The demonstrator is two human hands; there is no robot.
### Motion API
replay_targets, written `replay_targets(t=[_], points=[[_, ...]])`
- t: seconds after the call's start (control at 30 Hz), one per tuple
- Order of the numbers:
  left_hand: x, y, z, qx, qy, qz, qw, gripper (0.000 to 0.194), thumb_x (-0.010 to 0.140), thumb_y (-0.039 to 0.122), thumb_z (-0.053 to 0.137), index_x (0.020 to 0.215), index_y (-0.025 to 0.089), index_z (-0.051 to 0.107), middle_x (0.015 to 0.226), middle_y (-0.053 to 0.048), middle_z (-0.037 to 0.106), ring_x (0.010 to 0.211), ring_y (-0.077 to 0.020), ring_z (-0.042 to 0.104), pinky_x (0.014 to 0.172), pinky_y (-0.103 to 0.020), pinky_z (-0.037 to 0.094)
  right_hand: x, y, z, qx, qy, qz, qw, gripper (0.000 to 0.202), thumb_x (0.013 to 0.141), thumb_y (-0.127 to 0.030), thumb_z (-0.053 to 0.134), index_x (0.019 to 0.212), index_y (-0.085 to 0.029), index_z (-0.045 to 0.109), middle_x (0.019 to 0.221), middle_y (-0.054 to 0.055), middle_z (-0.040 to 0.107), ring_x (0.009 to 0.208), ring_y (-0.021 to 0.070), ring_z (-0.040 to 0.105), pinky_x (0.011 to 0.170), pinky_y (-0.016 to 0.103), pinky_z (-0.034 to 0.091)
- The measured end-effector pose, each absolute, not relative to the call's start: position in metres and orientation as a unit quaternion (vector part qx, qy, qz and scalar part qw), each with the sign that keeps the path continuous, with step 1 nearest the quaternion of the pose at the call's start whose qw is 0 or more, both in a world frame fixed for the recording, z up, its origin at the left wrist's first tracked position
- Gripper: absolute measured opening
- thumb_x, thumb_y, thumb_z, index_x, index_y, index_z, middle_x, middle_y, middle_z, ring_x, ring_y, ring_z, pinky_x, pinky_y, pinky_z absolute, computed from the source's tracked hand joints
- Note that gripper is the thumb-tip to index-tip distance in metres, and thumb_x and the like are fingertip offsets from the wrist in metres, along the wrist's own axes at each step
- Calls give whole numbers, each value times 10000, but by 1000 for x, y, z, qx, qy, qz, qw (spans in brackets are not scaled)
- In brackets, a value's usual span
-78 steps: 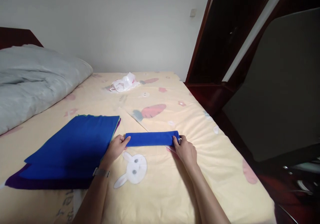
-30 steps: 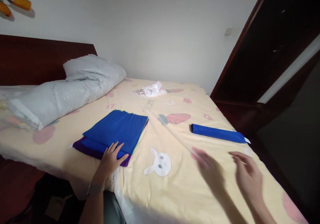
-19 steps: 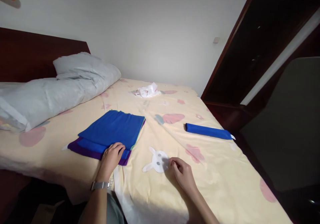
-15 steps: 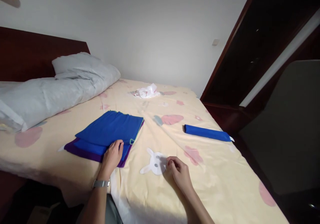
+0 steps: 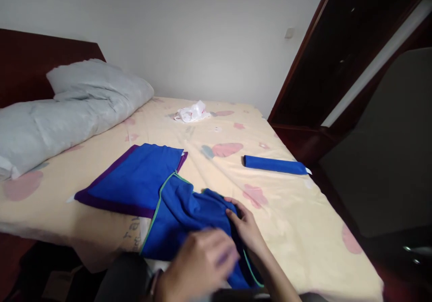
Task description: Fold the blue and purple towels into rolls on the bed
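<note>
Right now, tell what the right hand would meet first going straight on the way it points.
The green-edged blue cloth, which the right hand touches; beyond it, the line seems to cross the printed sheet toward the plastic bag, though depth is unclear.

- Loose cloth [image 5: 182, 212]: blue, green edging
- Cloth stack [image 5: 131, 178], left of the loose cloth: blue over purple
- Folded strip [image 5: 275, 164], right of the loose cloth: blue
- Sheet [image 5: 293, 230], beneath the loose cloth: cream, pink carrot print
</note>
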State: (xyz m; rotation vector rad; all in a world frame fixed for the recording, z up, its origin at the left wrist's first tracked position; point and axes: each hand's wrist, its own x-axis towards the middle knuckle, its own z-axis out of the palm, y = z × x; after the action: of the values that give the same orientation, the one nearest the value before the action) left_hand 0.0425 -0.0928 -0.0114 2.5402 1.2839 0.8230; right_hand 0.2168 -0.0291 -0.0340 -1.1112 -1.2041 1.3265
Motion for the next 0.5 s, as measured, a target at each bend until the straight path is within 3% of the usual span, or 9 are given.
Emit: replay_targets(t=[0.07,0.17,0.27,0.33,0.5], points=[[1,-58,-5,758,581,290,62,265,977,329,428,1048,331,683,945,-57,727,869,-211,680,839,-345,543,237,-36,-19,-472,-574,446,498,345,834,-439,683,1129,-260,694,1234,56,656,1228,293,539,1061,400,409],[-46,-10,-24,660,704,261,-1,312,938,391,493,1137,228,671,1124,-110,695,1054,-283,627,964,-418,477,269,-35,-16,-504,-610,411,453,325,848,-444,670,1125,-276,685,1218,41,658,1199,291,551,1030,394,423],[-57,15,-55,646,721,250,-1,415,930,457,500,1224,190,622,1178,-120,683,1088,-291,611,981,-408,453,286,-15,-42,-566,-546,409,462,419,764,-555,702,1015,-220,701,1096,73,697,1066,302,614,974,422,459],[-51,23,-67,650,718,248,2,479,934,480,484,1275,162,591,1185,-136,674,1079,-292,612,977,-401,448,288,2,-65,-584,-514,394,489,503,717,-603,697,1007,-191,687,1101,103,691,1081,307,611,979,429,462],[-44,47,-69,632,742,222,19,576,930,505,451,1318,91,553,1277,-205,602,1193,-346,537,1036,-441,384,277,31,-91,-594,-490,342,538,662,733,-590,643,1245,-175,584,1342,133,575,1250,289,524,1077,420,402]])
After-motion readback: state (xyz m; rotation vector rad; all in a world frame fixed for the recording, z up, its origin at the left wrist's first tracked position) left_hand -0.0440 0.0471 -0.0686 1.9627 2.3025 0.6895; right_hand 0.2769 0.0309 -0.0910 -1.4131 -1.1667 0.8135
